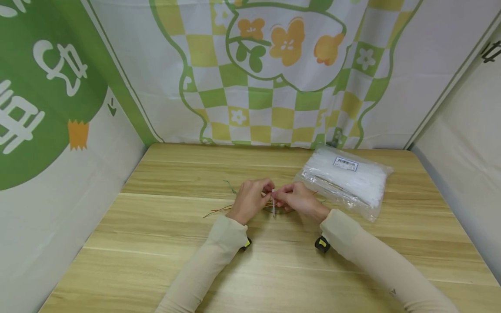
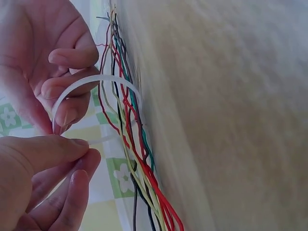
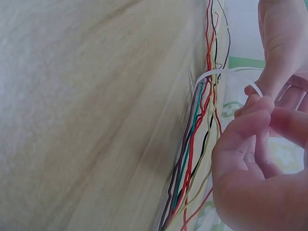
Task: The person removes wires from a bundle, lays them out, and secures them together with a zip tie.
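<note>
A white cable tie (image 2: 101, 77) curves in a loop around a bundle of thin wires (image 2: 126, 108) in red, black, green, pale yellow and brown. My left hand (image 1: 251, 199) pinches the tie between thumb and fingers, where its ends come together. Right beside it, my right hand (image 1: 300, 200) also pinches the tie near that meeting point. The loop is wide and stands off the wires, as the right wrist view shows too. Fingertips hide the tie's head and tip. The wires lie along the wooden tabletop under both hands.
A clear plastic bag (image 1: 352, 174) full of white cable ties, with a barcode label, lies at the back right, close to my right hand. Loose wire ends (image 1: 217, 211) stick out to the left. Printed cloth (image 1: 270, 117) hangs behind the table (image 1: 156, 243).
</note>
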A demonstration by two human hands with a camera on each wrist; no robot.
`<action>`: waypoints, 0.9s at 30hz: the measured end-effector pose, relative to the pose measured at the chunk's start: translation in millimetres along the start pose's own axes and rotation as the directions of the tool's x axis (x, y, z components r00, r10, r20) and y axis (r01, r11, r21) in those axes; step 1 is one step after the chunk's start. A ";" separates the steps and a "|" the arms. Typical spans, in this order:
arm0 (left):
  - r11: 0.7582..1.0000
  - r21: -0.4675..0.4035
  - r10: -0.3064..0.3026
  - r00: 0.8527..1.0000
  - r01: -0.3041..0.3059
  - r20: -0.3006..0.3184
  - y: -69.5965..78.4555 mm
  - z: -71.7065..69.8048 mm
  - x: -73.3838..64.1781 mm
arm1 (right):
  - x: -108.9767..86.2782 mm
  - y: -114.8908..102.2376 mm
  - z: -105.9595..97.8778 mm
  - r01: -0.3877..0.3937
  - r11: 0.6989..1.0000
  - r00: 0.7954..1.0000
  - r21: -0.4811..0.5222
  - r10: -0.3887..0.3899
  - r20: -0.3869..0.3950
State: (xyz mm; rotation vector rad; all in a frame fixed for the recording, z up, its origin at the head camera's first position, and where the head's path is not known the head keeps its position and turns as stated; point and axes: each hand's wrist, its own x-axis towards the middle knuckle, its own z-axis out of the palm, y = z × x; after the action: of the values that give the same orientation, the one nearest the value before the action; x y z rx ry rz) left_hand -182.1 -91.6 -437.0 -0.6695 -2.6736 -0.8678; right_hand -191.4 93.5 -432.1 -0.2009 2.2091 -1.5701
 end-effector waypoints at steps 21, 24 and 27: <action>1.000 -0.016 0.011 0.998 -0.010 0.064 2.5 -3.5 0.4 | 5.9 8.0 -1.9 0.077 0.995 0.995 -0.067 -0.081 -0.055; 0.999 0.003 0.040 0.997 -0.040 0.070 3.9 -4.7 1.1 | 7.1 8.6 -1.8 0.154 0.979 0.983 -0.136 -0.166 -0.080; 0.997 0.027 0.073 0.995 -0.075 0.068 4.5 -5.2 1.2 | 8.2 8.5 -1.2 0.246 0.951 0.957 -0.186 -0.268 -0.108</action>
State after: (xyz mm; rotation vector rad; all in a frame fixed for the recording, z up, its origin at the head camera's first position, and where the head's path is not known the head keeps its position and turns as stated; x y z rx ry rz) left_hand -180.4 -91.1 -430.3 -0.7983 -2.6956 -0.7985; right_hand -198.2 94.7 -441.8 -0.4663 2.5079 -1.5631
